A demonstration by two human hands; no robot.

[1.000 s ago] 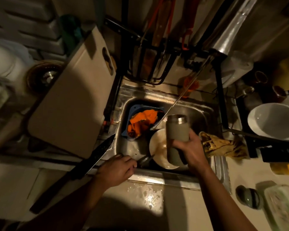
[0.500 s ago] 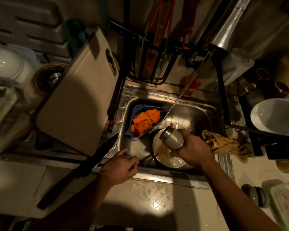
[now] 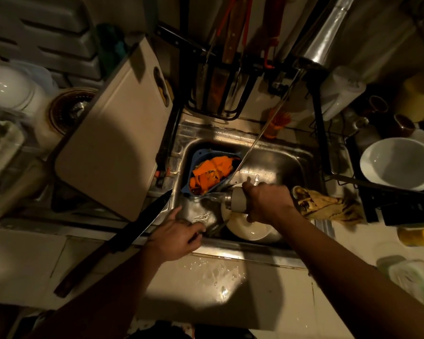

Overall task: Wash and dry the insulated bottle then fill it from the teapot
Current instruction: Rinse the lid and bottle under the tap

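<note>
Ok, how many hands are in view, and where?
2. The right hand grips the bottle, tipped over the sink; the left hand rests on the sink's front rim. None hidden.

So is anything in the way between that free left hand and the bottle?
Nothing visible. The left hand rests on the sink rim; the bottle, gripped sideways by the right hand, hangs over a plate beyond it, with open space between.

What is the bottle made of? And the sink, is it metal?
The bottle looks like metal: a bare silvery neck, with a dull grey coating on the body, perhaps paint. The sink looks like stainless steel: silvery, with bright glints.
</note>
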